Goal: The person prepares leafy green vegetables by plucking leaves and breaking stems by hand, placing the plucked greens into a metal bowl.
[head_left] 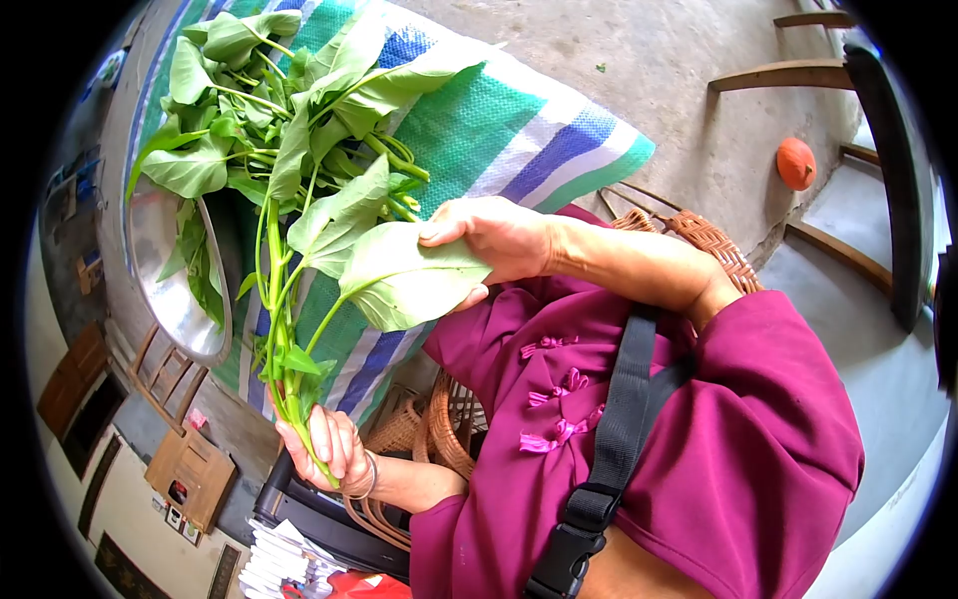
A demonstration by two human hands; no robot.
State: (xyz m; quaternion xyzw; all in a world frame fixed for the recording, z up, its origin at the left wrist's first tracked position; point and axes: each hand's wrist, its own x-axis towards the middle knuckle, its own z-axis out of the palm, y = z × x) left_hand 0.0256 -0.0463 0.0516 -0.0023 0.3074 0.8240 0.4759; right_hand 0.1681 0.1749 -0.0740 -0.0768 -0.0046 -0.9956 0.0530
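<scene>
My left hand, with a bracelet at the wrist, is closed around the lower stems of a bunch of leafy greens. The long stems run from that fist towards a pile of broad leaves. My right hand grips the edge of one large pale-green leaf, its fingers partly hidden behind the leaf. The pile rests on a woven plastic sack striped green, white and blue. Beside it stands a shiny metal basin with some leaves hanging over it.
Wicker basketwork shows beside my body. An orange-red round object lies on the concrete floor. A dark-backed wooden chair is on one side, a small wooden chair on the other. White papers lie near my left forearm.
</scene>
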